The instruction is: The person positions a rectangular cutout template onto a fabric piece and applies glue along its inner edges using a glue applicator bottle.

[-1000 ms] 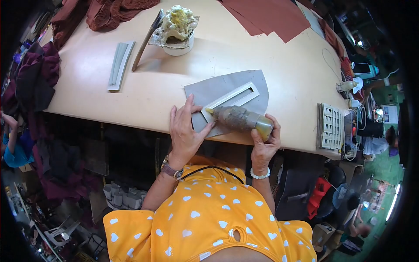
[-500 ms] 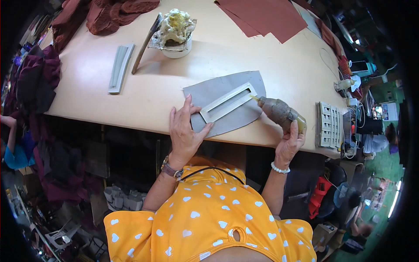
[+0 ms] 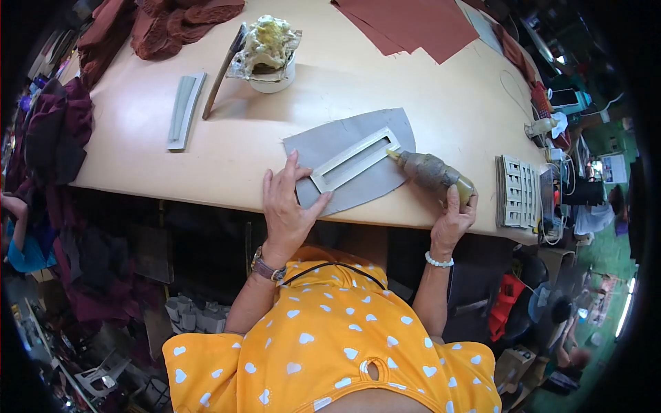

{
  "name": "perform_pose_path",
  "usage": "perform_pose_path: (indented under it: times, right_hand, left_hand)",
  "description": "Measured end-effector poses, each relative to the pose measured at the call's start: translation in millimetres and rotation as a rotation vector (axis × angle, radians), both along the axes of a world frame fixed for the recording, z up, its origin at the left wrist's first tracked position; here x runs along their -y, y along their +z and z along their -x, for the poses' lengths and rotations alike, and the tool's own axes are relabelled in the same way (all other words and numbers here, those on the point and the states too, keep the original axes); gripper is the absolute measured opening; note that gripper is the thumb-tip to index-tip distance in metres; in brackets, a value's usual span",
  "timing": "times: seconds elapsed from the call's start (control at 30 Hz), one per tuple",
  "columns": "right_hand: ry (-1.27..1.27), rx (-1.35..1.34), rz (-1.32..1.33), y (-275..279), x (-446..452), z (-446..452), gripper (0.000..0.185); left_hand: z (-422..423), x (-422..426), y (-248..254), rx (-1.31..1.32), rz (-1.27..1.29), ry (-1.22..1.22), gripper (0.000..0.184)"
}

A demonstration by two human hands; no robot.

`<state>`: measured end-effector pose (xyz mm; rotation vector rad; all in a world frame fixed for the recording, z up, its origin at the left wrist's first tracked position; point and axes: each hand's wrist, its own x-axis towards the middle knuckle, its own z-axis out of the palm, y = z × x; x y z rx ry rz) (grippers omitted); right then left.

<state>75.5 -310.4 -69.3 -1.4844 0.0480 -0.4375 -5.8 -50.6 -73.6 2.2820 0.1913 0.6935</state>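
On the table lies a grey fabric piece (image 3: 348,129) with a pale rectangular frame (image 3: 335,178) on top, which has a long slot in it. My left hand (image 3: 286,199) is spread at the frame's left end, thumb and fingertips resting on the frame and fabric. In my right hand (image 3: 452,219) is a squeeze bottle (image 3: 430,172), wrapped in dirty brownish material around its middle. The bottle is tilted, and its yellowish nozzle touches or nearly touches the frame's right end. Whether anything is coming out is too small to tell.
A white tub (image 3: 273,81) with a crusted yellowish mass stands behind, a dark stick (image 3: 222,76) leaning on it. Pale strips (image 3: 182,113) lie left. Stacked slotted frames (image 3: 518,193) sit at the right edge. Reddish-brown fabric (image 3: 413,27) is at the back.
The bottle's nozzle has shifted slightly left along the frame's right end. My left hand keeps its place on the frame; the whole view has moved a little.
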Motion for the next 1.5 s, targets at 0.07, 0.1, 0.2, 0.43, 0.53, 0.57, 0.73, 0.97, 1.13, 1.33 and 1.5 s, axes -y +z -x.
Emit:
perform_pose_path:
  times: [0.07, 0.1, 0.2, 0.43, 0.53, 0.57, 0.73, 0.97, 1.13, 1.33, 1.5]
  right_hand:
    - [0.032, 0.028, 0.052, -1, -8, 9, 0.029]
    - [0.065, 0.055, 0.071, 2, -14, 15, 0.031]
    - [0.142, -0.015, 0.054, 9, -29, 35, 0.033]
    - [0.288, -0.104, -0.048, 10, -59, 67, 0.037]
    - [0.311, -0.178, -0.277, 12, -55, 66, 0.031]
    - [0.302, -0.230, -0.519, 15, -52, 61, 0.031]
    - [0.403, -0.134, -0.763, 19, -4, 9, 0.035]
    - [-0.055, -0.065, 0.194, 7, -2, -37, 0.027]
    - [-0.288, 0.239, 1.143, 39, -31, -27, 0.025]
    - [0.182, 0.140, 1.107, 43, -82, -30, 0.021]
    - [0.178, 0.031, 1.325, 34, -98, -41, 0.021]
  left_hand:
    - [0, -1, -1, 0.004, 0.002, -0.005, 0.085]
    - [1, -1, 0, -0.005, 0.019, -0.014, 0.080]
    - [3, -2, 2, -0.025, 0.065, -0.031, 0.067]
    - [5, -5, 1, -0.023, 0.126, -0.058, 0.050]
    - [5, -6, -1, -0.004, 0.129, -0.060, 0.049]
    - [5, -6, -1, 0.003, 0.130, -0.059, 0.049]
    - [2, -2, 0, -0.024, 0.125, -0.017, 0.048]
    - [0, 0, -1, -0.012, 0.047, 0.011, 0.061]
    - [0, -1, 1, -0.019, 0.052, 0.005, 0.060]
    - [0, -1, 1, -0.016, 0.041, 0.002, 0.058]
    - [1, -1, 1, -0.014, 0.053, -0.001, 0.057]
